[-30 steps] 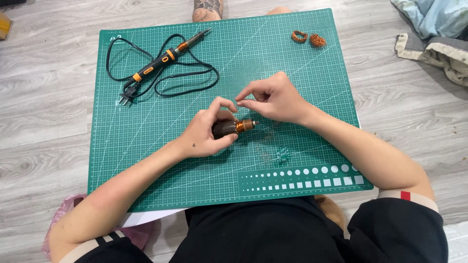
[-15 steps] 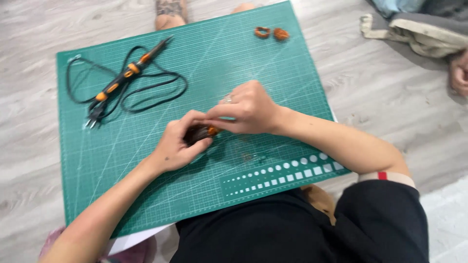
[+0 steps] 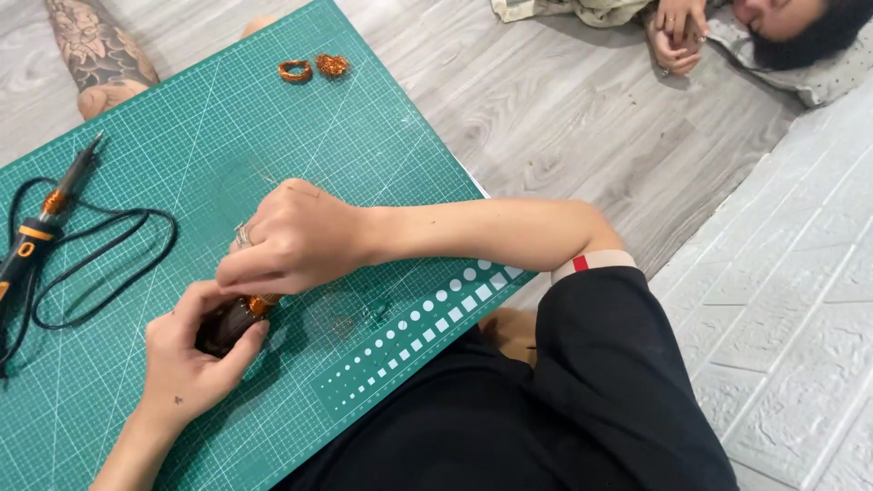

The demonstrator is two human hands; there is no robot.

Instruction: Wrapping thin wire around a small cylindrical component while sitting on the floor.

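Observation:
My left hand [image 3: 193,350] is closed around a small dark brown object with an orange tip [image 3: 229,320], held just above the green cutting mat [image 3: 273,155]. My right hand [image 3: 289,238], a ring on one finger, pinches at the orange tip from above. What the fingertips grip is too small to see. Both hands touch each other over the mat's near middle.
A black and orange soldering iron [image 3: 36,232] with its looped black cord [image 3: 100,264] lies at the mat's left. Two small copper wire coils [image 3: 314,67] sit near the far edge. A tattooed leg [image 3: 95,50] rests beyond the mat. Another person [image 3: 727,27] lies on the floor at the far right.
The view has swung right and tilted, so the mat now sits to the left and the person lying on the floor shows. My hands stay together on the small object.

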